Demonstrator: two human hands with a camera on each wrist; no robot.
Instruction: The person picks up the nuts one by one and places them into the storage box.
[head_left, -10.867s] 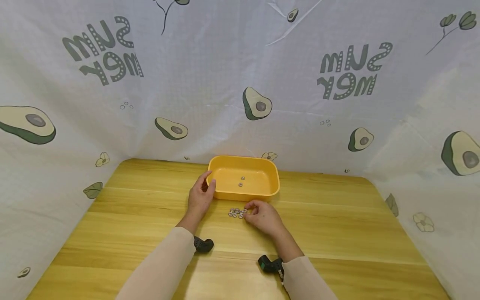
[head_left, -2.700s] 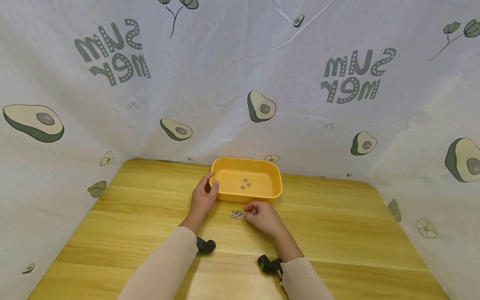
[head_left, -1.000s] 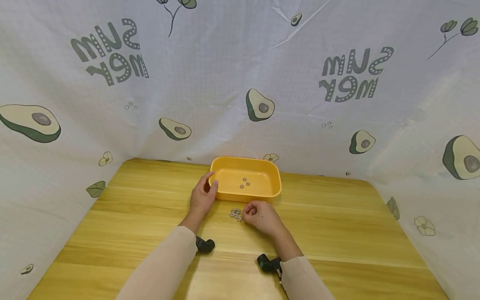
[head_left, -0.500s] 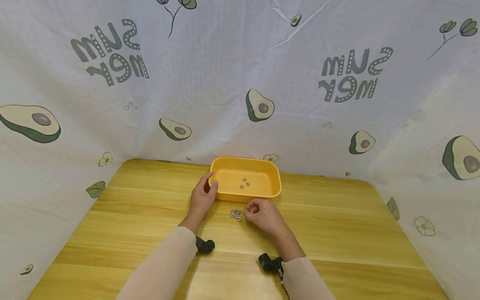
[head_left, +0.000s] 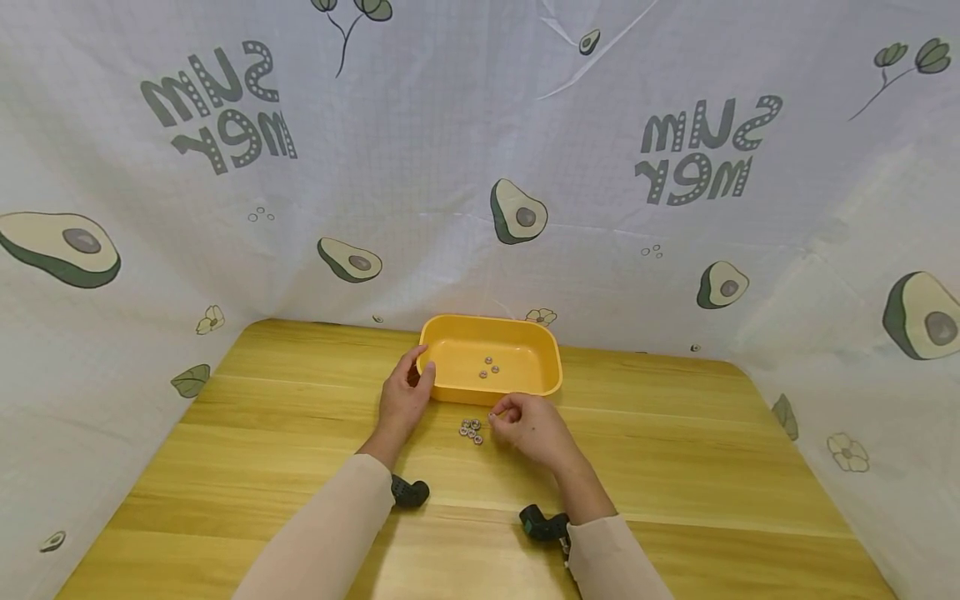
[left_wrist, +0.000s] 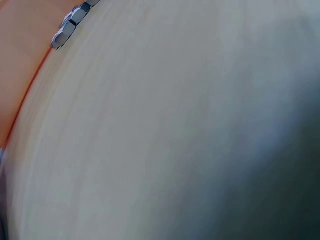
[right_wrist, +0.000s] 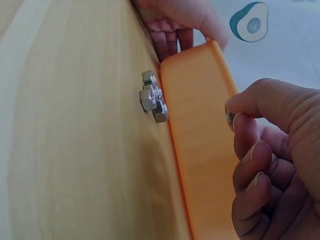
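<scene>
A yellow plastic tray stands at the back of the wooden table, with three metal nuts on its floor. My left hand grips the tray's left end, thumb at the rim and fingers against the outer wall. Between thumb and index finger, my right hand pinches one silver hex nut, raised beside the tray's front wall; its other fingers are curled loosely. Several more hex nuts lie clustered on the table in front of the tray, left of my right hand. In the left wrist view, only a few nuts show beside the tray wall.
The wooden table extends on both sides of the tray. A white cloth printed with avocados hangs behind and around it. Black wrist camera mounts stick out from both wrists.
Over the last second my right hand has lifted a nut off the cluster, rising slightly toward the tray. The tray held two nuts in the oldest frame and holds three now. My left hand stays put.
</scene>
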